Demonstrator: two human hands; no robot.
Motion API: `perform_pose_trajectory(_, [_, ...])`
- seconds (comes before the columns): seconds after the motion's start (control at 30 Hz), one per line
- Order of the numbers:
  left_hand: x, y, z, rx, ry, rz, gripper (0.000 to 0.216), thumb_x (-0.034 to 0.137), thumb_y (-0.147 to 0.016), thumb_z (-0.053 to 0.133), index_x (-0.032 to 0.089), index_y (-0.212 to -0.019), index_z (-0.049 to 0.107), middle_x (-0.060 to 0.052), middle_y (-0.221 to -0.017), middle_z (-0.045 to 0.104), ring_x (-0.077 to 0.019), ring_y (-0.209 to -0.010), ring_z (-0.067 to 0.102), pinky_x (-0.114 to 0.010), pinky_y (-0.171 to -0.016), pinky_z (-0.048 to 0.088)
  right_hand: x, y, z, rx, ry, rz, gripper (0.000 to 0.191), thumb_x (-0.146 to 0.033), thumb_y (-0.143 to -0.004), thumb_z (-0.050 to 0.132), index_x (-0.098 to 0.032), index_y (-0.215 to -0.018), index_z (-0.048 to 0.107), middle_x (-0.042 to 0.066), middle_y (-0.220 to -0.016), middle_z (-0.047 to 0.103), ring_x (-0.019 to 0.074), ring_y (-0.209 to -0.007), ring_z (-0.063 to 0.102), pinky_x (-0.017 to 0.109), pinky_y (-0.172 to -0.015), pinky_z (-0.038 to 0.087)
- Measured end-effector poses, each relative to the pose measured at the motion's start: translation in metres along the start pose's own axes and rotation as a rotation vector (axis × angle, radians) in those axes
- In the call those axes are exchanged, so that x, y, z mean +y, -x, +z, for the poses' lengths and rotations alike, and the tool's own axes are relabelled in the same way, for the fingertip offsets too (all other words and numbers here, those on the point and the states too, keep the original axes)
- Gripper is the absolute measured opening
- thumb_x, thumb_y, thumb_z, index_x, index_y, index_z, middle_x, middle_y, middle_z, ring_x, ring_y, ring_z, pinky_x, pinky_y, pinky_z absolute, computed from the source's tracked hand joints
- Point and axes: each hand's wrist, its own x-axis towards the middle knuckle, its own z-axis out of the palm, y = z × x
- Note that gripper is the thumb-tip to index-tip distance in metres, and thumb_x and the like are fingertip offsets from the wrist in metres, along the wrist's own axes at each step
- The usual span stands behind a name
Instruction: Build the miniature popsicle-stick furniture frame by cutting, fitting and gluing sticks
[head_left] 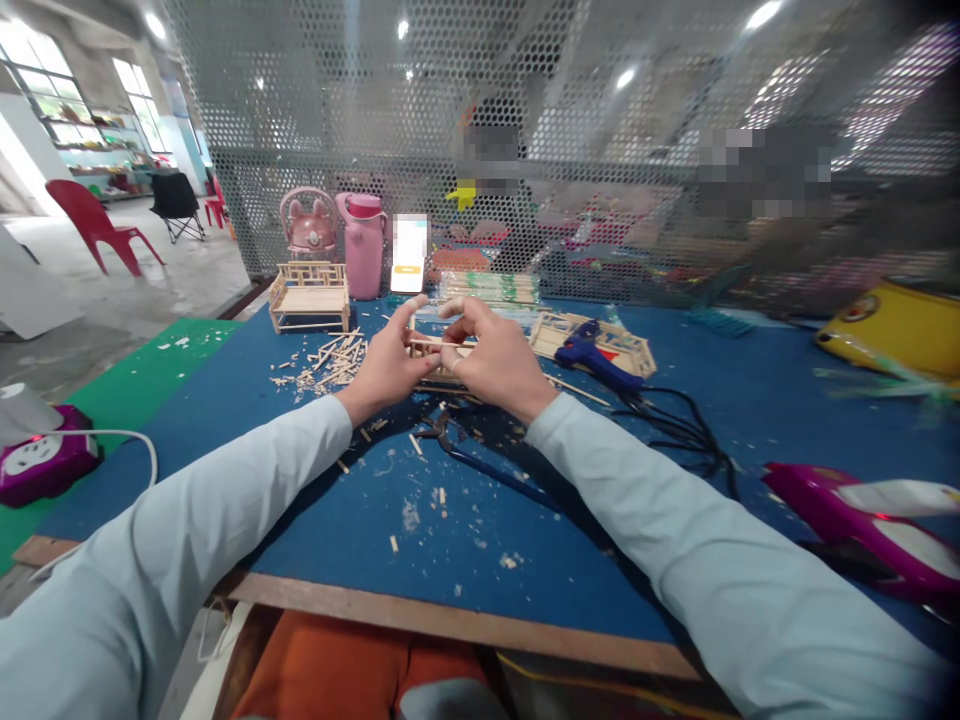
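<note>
Both my hands meet over the middle of the blue tabletop, around a small frame of pale wooden sticks (426,344). My left hand (386,360) grips its left side, thumb low and index finger raised. On the right side, my right hand (499,360) pinches it with thumb and curled fingers. The hands hide much of the frame. Just below them lie blue-handled pliers (491,468). Cut stick pieces (330,362) are heaped beside my left hand. To the right, a blue glue gun (592,355) rests against another stick frame (551,335).
A small stick-built bench (311,300) stands at the back left, near a pink bottle (365,250) and a lit phone (409,255). Bundled sticks (491,287) lie by the perforated metal screen (600,220). Black cable (690,430) and a purple power strip (862,530) occupy the right.
</note>
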Motion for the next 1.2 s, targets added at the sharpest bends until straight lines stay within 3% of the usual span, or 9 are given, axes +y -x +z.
perform_pose_trajectory(0.2, [0.004, 0.000, -0.001, -0.016, -0.013, -0.036, 0.071, 0.014, -0.068, 0.067, 0.016, -0.131, 0.034, -0.004, -0.080, 0.065, -0.0190, -0.078, 0.063, -0.037, -0.076, 0.051, 0.004, -0.003, -0.009, -0.097, -0.035, -0.047, 0.038, -0.013, -0.065, 0.051, -0.018, -0.103, 0.052, 0.001, -0.075, 0.063, 0.0159, -0.068, 0.056, 0.030, -0.066, 0.040])
perform_pose_trajectory(0.4, [0.001, 0.000, -0.001, -0.005, -0.026, 0.003, 0.070, 0.014, -0.067, 0.068, 0.018, -0.130, 0.037, -0.004, -0.082, 0.063, -0.0188, -0.079, 0.062, -0.037, -0.078, 0.049, 0.002, -0.002, -0.007, -0.057, -0.004, -0.058, 0.039, -0.014, -0.067, 0.054, -0.018, -0.105, 0.051, 0.000, -0.072, 0.061, 0.0153, -0.067, 0.055, 0.029, -0.067, 0.039])
perform_pose_trajectory(0.77, [-0.003, 0.000, -0.002, -0.062, 0.040, 0.020, 0.072, 0.019, -0.069, 0.067, 0.018, -0.132, 0.033, -0.004, -0.083, 0.064, -0.0184, -0.078, 0.062, -0.037, -0.078, 0.049, 0.009, -0.004, -0.004, -0.110, 0.051, -0.115, 0.041, -0.013, -0.072, 0.052, -0.019, -0.112, 0.050, 0.001, -0.076, 0.061, 0.0148, -0.069, 0.054, 0.029, -0.069, 0.040])
perform_pose_trajectory(0.87, [-0.006, 0.000, -0.010, -0.088, 0.082, 0.045, 0.078, 0.018, -0.067, 0.067, 0.019, -0.135, 0.029, -0.006, -0.091, 0.064, -0.0192, -0.086, 0.061, -0.038, -0.084, 0.046, 0.010, -0.005, -0.005, -0.130, 0.028, -0.116, 0.042, -0.013, -0.073, 0.051, -0.019, -0.114, 0.049, 0.000, -0.076, 0.060, 0.0147, -0.069, 0.054, 0.028, -0.068, 0.040])
perform_pose_trajectory(0.97, [-0.009, 0.001, -0.024, 0.050, 0.103, 0.028, 0.069, 0.014, -0.070, 0.058, 0.020, -0.133, 0.032, -0.008, -0.108, 0.060, -0.0202, -0.103, 0.053, -0.039, -0.092, 0.041, 0.012, -0.004, -0.005, -0.127, 0.015, -0.111, 0.040, -0.014, -0.074, 0.051, -0.020, -0.114, 0.048, 0.000, -0.077, 0.061, 0.0145, -0.068, 0.054, 0.028, -0.067, 0.040])
perform_pose_trajectory(1.03, [-0.009, 0.002, -0.030, 0.136, 0.115, -0.015, 0.062, 0.010, -0.069, 0.051, 0.019, -0.129, 0.037, -0.009, -0.110, 0.058, -0.0191, -0.101, 0.052, -0.039, -0.090, 0.041, 0.013, -0.003, -0.004, -0.124, 0.025, -0.113, 0.039, -0.014, -0.074, 0.051, -0.021, -0.113, 0.049, 0.001, -0.079, 0.061, 0.0145, -0.069, 0.054, 0.027, -0.067, 0.040])
perform_pose_trajectory(1.2, [-0.002, 0.005, -0.021, 0.090, 0.088, -0.092, 0.068, 0.007, -0.060, 0.052, 0.019, -0.125, 0.041, -0.008, -0.114, 0.056, -0.0178, -0.095, 0.051, -0.032, -0.080, 0.043, 0.013, -0.004, -0.003, -0.123, 0.059, -0.131, 0.036, -0.014, -0.076, 0.050, -0.019, -0.112, 0.049, 0.001, -0.080, 0.062, 0.0145, -0.070, 0.054, 0.026, -0.066, 0.037])
